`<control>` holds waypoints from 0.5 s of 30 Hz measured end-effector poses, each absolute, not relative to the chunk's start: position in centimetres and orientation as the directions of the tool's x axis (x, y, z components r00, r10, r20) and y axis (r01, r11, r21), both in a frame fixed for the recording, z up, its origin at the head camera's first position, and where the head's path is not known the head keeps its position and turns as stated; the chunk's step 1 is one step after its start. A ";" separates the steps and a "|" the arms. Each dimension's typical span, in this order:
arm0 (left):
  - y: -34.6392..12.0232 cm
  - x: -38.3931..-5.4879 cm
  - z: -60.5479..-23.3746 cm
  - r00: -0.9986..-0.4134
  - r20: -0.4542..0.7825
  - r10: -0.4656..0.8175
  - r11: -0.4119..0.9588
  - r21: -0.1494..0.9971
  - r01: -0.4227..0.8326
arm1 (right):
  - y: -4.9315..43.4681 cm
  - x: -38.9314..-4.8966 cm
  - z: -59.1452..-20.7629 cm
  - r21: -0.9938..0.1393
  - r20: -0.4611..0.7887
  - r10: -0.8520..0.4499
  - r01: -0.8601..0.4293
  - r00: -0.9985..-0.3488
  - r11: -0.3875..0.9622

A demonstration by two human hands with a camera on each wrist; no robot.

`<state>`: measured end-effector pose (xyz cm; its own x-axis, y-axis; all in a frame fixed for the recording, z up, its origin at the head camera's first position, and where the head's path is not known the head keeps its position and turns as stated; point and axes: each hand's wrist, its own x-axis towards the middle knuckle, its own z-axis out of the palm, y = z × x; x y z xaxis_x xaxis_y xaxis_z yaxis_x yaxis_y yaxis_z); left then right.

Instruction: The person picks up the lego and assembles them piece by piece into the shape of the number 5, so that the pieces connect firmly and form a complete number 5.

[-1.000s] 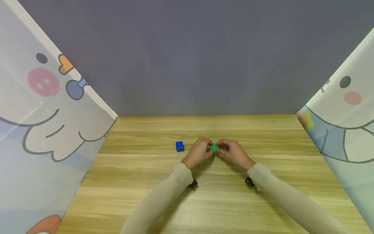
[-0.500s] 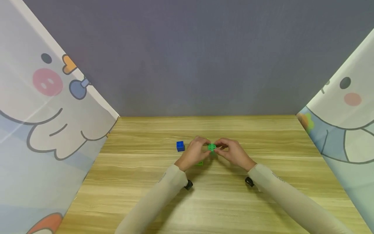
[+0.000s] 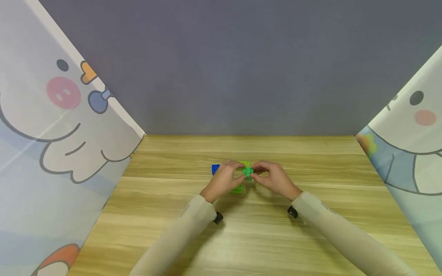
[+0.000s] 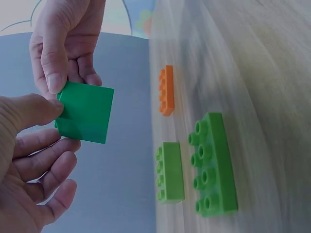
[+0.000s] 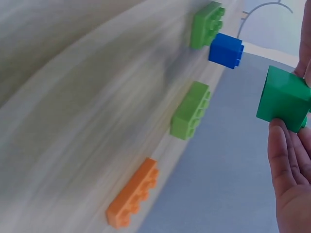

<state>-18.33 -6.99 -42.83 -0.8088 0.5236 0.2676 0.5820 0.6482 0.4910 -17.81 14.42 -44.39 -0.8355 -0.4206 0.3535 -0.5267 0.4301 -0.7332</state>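
A darker green toy building block (image 3: 248, 172) is up off the table between both hands, studs uppermost in the head view. My left hand (image 3: 224, 177) pinches it from the left, thumb near its studded edge and the lower fingers loosely curled. From the other side my right hand (image 3: 275, 179) pinches it with thumb and fingertips. Below and around lie a lime green brick (image 4: 170, 172) and a low, wide green brick (image 4: 221, 167), both partly covered by the left hand in the head view. A blue brick (image 5: 226, 51) sits at the left.
An orange brick (image 4: 167, 92) lies on the wooden table (image 3: 293, 245), hidden by the right hand in the head view. A grey wall (image 3: 241, 69) stands at the back. Cartoon-printed panels (image 3: 62, 126) flank the table.
Both hands have shifted a little left with the green block between them. The left hand now partly covers the blue brick, and more of the two light green bricks shows.
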 end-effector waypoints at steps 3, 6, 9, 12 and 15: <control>-7.2 -18.3 -42.5 -0.801 0.290 0.524 0.641 0.485 0.595 | 14.3 -17.8 -44.0 -0.736 0.365 -0.418 -0.532 -0.832 0.418; -7.5 -18.4 -42.5 -0.789 0.306 0.533 0.631 0.478 0.611 | 14.2 -17.8 -43.9 -0.734 0.374 -0.423 -0.543 -0.825 0.409; -7.9 -18.3 -42.5 -0.775 0.315 0.547 0.617 0.474 0.628 | 14.1 -17.8 -43.9 -0.736 0.373 -0.437 -0.548 -0.818 0.398; -8.3 -18.2 -42.7 -0.766 0.319 0.559 0.613 0.463 0.640 | 14.0 -17.7 -43.9 -0.729 0.369 -0.456 -0.556 -0.810 0.399; -8.8 -18.0 -42.9 -0.762 0.319 0.563 0.615 0.454 0.645 | 13.6 -17.6 -44.1 -0.715 0.368 -0.475 -0.570 -0.799 0.404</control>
<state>-18.00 -8.84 -42.88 -0.7623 0.5631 0.3192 0.6445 0.6150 0.4542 -17.62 13.59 -44.15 -0.7993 -0.4749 0.3682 -0.5698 0.4044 -0.7154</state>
